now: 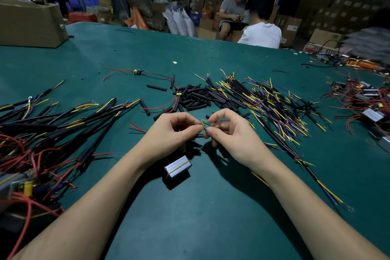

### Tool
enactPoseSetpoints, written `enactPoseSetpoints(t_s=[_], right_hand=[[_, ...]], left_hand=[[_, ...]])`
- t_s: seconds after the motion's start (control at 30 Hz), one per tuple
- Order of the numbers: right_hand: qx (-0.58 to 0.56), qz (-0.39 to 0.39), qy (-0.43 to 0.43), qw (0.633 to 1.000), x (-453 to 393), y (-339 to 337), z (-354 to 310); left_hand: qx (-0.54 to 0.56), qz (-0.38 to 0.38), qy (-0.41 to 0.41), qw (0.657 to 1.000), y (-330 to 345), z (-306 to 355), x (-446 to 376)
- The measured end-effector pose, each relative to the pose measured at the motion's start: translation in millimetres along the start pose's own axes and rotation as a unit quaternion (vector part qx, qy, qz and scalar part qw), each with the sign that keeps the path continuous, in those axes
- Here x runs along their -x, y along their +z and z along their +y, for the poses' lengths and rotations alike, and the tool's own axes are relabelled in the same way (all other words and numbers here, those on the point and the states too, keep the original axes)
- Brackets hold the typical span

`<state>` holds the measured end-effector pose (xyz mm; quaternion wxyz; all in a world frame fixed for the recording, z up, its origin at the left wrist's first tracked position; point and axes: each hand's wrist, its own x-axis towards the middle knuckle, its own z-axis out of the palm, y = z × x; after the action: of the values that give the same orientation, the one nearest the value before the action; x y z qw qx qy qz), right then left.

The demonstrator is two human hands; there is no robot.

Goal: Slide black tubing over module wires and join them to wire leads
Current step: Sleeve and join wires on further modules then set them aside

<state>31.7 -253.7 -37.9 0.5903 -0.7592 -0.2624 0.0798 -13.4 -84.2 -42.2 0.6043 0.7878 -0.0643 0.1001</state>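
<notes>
Above the green mat [211,207], left hand [168,133] and right hand [230,135] both pinch yellow wire ends [204,125]; loose twist could slip, tubing piece [200,135] may slide off.

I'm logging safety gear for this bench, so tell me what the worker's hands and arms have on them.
Nothing is worn. The left hand and right hand are bare, with no gloves, rings or watch visible. Both forearms are bare as far as the frame edge; no sleeve shows.
</notes>
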Motion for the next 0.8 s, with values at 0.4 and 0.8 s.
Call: enactPoseSetpoints(t_s=[0.4, 0.8], right_hand=[[0.047, 0.021, -0.052, 0.997, 3.8, 8.3, -5.7], [0.006, -0.006, -0.041, 0.999, 5.5, 6.7, -4.5]], left_hand=[[0.004, 0.013, -0.018, 1.000, 2.1, 0.1, 0.6], [0.029, 0.013, -0.028, 0.999, 2.2, 1.8, -0.9]])
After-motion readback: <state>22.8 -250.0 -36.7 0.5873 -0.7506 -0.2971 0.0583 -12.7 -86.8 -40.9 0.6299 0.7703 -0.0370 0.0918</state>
